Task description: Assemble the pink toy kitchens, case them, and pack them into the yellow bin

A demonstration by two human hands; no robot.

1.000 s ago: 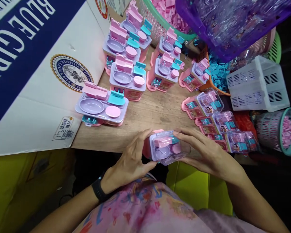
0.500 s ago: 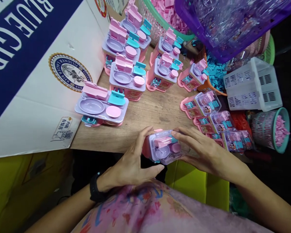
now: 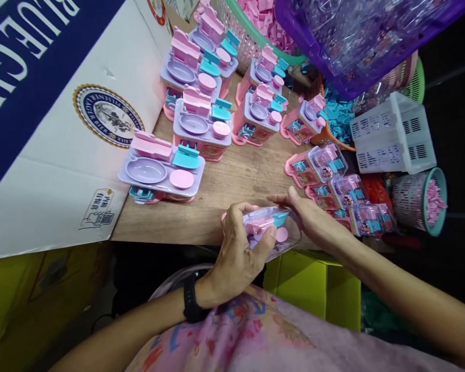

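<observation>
My left hand (image 3: 238, 253) grips a small toy kitchen (image 3: 261, 227) at the table's front edge, its thumb pressed on top. A clear plastic cover (image 3: 292, 231) lies over the toy's pink, purple and turquoise parts. My right hand (image 3: 310, 214) is at the right end of the cover with its fingers stretched out, and its palm side seems to touch the plastic. Just to the right, several toy kitchens with clear covers (image 3: 335, 160) lie in a row. An uncovered toy kitchen with a purple sink (image 3: 146, 170) stands to the left of my hands.
More uncovered toy kitchens (image 3: 196, 123) stand behind on the wooden table (image 3: 242, 178). A white carton (image 3: 62, 170) borders the left. At the back right are a purple crate (image 3: 333, 82) of clear plastic pieces, a white basket (image 3: 391, 134) and a teal-rimmed basket (image 3: 430, 201) of pink parts.
My left hand has shifted right and brought its thumb over the cover. My right hand's fingers have come off the top of the cover and straightened out beyond it.
</observation>
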